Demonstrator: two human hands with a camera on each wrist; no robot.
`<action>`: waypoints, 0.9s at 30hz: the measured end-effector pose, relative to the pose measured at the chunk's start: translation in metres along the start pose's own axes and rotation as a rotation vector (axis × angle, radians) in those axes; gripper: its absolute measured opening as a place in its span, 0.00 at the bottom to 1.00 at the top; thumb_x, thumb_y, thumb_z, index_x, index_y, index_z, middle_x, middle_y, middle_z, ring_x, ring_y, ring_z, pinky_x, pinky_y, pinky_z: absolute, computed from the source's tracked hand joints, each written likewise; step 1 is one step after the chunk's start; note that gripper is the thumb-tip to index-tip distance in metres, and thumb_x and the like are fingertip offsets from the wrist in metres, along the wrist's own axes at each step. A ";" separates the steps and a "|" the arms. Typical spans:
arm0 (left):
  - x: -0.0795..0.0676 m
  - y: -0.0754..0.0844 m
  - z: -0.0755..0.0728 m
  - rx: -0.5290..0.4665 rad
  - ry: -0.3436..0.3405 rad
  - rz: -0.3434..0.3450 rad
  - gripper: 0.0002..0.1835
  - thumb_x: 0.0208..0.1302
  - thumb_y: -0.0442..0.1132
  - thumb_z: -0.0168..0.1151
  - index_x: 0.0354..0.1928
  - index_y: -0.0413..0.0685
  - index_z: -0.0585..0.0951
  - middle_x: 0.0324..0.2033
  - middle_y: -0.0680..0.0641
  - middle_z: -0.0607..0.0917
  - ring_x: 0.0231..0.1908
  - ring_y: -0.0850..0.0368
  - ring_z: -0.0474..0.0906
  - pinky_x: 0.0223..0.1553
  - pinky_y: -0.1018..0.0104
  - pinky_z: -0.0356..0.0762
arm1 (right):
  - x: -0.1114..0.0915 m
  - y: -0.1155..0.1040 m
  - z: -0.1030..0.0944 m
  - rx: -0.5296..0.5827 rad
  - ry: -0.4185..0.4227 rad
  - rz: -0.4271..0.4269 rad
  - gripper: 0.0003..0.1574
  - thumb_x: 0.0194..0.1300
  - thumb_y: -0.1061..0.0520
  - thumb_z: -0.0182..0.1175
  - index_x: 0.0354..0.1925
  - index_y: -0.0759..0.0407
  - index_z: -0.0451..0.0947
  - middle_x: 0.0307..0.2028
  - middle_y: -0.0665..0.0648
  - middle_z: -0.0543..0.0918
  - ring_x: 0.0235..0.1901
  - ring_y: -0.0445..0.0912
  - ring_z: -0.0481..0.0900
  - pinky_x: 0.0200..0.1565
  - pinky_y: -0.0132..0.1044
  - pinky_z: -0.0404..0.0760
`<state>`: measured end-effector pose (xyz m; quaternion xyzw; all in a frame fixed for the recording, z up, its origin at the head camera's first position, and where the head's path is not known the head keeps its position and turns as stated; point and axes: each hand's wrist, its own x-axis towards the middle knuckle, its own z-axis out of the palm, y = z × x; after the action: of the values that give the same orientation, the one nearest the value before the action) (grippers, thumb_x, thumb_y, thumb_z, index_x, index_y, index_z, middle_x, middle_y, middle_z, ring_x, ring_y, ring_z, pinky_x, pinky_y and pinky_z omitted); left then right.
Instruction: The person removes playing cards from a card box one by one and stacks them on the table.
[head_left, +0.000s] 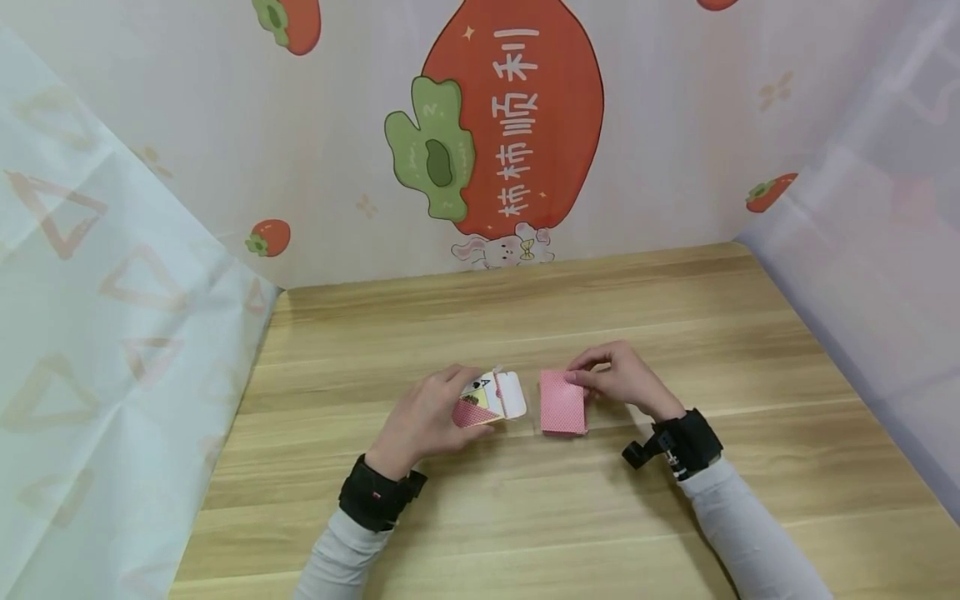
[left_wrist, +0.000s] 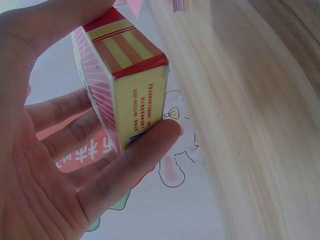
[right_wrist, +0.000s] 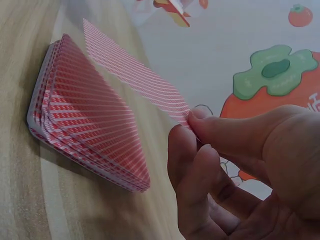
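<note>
My left hand grips a playing-card box between thumb and fingers; an ace of spades design shows on it. Its white end flap stands open toward the right. The left wrist view shows the box's yellow side with red print. Thumb and forefinger of my right hand pinch one red-patterned playing card by its edge. In the right wrist view, that card is raised apart from the deck, a slightly uneven stack lying back side up on the table.
The wood-grain table extends around both hands. A white cloth printed with persimmons rises at its far edge, with pale cloth walls at left and right. Each wrist wears a black camera strap.
</note>
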<state>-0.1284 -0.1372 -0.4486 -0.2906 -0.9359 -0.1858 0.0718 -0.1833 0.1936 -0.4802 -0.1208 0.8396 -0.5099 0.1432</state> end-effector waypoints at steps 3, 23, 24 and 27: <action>0.000 0.000 0.000 -0.004 0.000 0.005 0.40 0.45 0.60 0.78 0.61 0.57 0.76 0.50 0.52 0.84 0.42 0.61 0.80 0.41 0.65 0.80 | 0.001 0.002 0.003 -0.008 -0.011 -0.001 0.08 0.63 0.52 0.70 0.38 0.53 0.88 0.36 0.56 0.87 0.26 0.51 0.83 0.27 0.41 0.81; 0.000 0.001 0.002 0.002 0.003 0.027 0.41 0.45 0.59 0.79 0.62 0.54 0.76 0.52 0.49 0.84 0.46 0.57 0.82 0.45 0.60 0.81 | 0.004 0.003 0.016 -0.308 0.128 -0.063 0.03 0.61 0.55 0.72 0.35 0.52 0.89 0.32 0.50 0.87 0.28 0.44 0.78 0.32 0.38 0.77; 0.000 0.001 0.002 0.001 0.004 0.027 0.41 0.45 0.59 0.79 0.62 0.53 0.76 0.52 0.49 0.84 0.46 0.56 0.82 0.45 0.60 0.81 | 0.003 0.003 0.017 -0.312 0.132 -0.058 0.03 0.61 0.55 0.72 0.35 0.52 0.89 0.32 0.50 0.86 0.28 0.44 0.78 0.31 0.38 0.76; 0.000 0.002 0.002 0.001 0.003 0.024 0.42 0.45 0.59 0.79 0.63 0.53 0.76 0.52 0.49 0.84 0.47 0.56 0.82 0.45 0.59 0.81 | 0.002 0.003 0.019 -0.319 0.139 -0.040 0.03 0.61 0.55 0.72 0.35 0.52 0.89 0.32 0.51 0.86 0.27 0.43 0.78 0.29 0.37 0.77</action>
<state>-0.1273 -0.1353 -0.4505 -0.3016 -0.9322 -0.1850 0.0756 -0.1781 0.1783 -0.4915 -0.1231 0.9151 -0.3802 0.0538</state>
